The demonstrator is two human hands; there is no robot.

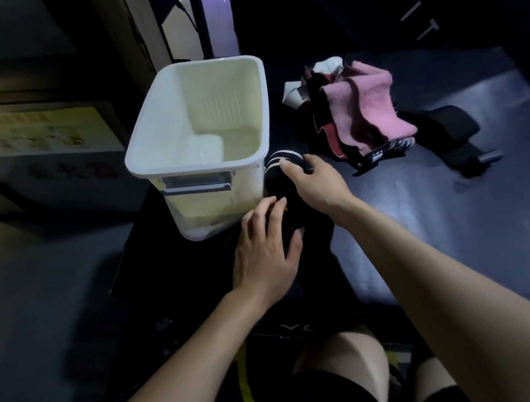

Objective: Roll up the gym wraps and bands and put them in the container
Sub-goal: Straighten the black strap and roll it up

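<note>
1. Progress, my read: barely started. The white rectangular plastic container at about 11 o'clock from my hands looks empty inside; nothing rolled is in it yet.
2. Left to do: the heap of pink and black fabric wraps and bands sits on the dark padded mat at 2 o'clock, well apart from the container, all unrolled. A wide black strap trails off the heap toward 3 o'clock.
3. Step in hand, I judge: rolling the first piece, a black wrap with white stripes, lying just beside the container's near right corner at 12 o'clock.
4. My right hand is on the far striped end, fingers curled over it, gripping the roll.
5. My left hand sits nearer me at 6 o'clock of the wrap, fingers bent and slightly spread, tips and thumb on the black fabric. Pinching or only pressing, I cannot tell; too dark.
6. Wrap's loose tail blends into the dark cloth below; cannot trace it.
</note>
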